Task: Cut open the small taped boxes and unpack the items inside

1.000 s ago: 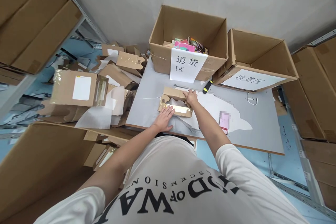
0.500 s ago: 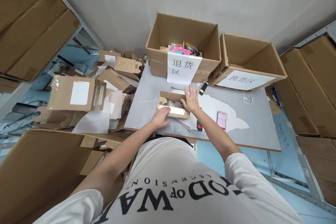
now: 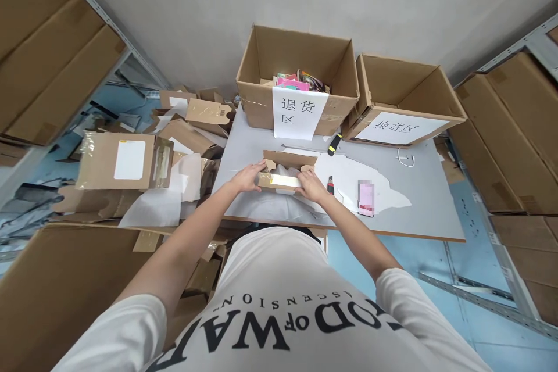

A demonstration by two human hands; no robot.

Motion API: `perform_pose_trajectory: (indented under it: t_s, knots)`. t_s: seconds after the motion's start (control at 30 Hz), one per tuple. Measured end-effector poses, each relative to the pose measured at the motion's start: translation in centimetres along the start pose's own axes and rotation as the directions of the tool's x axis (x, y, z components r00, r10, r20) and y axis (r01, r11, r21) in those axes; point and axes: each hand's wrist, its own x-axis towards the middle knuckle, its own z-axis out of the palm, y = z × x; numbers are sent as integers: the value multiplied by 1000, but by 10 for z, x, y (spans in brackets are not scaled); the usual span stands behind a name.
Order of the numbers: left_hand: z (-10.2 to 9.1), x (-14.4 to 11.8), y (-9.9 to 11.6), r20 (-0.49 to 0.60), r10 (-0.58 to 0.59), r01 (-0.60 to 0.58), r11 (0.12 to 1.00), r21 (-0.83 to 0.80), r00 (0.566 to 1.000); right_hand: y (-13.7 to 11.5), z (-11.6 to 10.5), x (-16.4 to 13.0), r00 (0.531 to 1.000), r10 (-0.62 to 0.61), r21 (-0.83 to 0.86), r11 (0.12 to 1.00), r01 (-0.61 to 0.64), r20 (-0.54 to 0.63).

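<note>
Two bare hands hold one small open carton (image 3: 282,181) on the grey table (image 3: 431,197). It lies between the grips: the left hand (image 3: 247,178) spans its left end, thumb low at the front corner, fingers toward the back; the right hand (image 3: 311,185) bends over its front right edge. Both arms (image 3: 204,218) slant inward. Greyish wrapping (image 3: 285,172) hides whatever lies deeper, and how far the right fingers reach inside is hard to tell. A red-and-black cutter (image 3: 331,186) lies just beside the right hand.
</note>
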Motion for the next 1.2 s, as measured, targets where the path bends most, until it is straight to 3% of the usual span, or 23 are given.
perform_pose_trajectory:
  t_s: [0.17, 0.27, 0.4, 0.53, 0.63, 0.77, 0.9, 1.03, 1.1, 1.2]
  knots:
    - [5, -1, -5, 55, 2, -2, 1000, 5, 998, -22, 4, -17, 999, 32, -70, 997, -34, -33]
    - [3, -3, -5, 90, 1, -4, 999, 35, 996, -31, 24, -38, 996, -25, -71, 997, 19, -88]
    - [-1, -2, -4, 98, -13, 4, 996, 93, 995, -34, 57, -61, 995, -69, -61, 996, 64, -79]
    - [-6, -3, 3, 71, -26, 18, 994, 110, 997, -36, 70, -68, 996, -69, -37, 997, 67, -59]
    - [-7, -2, 16, -4, -73, 73, 990, 120, 997, -40, 61, -66, 996, -59, 2, 998, 59, -59]
    - [-4, 3, 40, -156, -132, 158, 974, 164, 979, -47, 32, -56, 998, 28, 85, 996, -22, -63]
    - [-1, 13, 62, -224, -43, 91, 973, 211, 974, -48, -4, -30, 996, 91, 104, 990, -92, 8]
    - [-2, 29, 71, -26, 175, -163, 955, 246, 984, -43, -31, 5, 981, 71, 34, 996, -78, 179]
    - [-2, 38, 73, 90, 179, -197, 945, 263, 980, -41, -35, 22, 969, 58, -22, 998, -54, 240]
    - [1, 44, 72, 159, 118, -161, 942, 295, 980, -44, -30, 37, 946, 63, -115, 993, -27, 318]
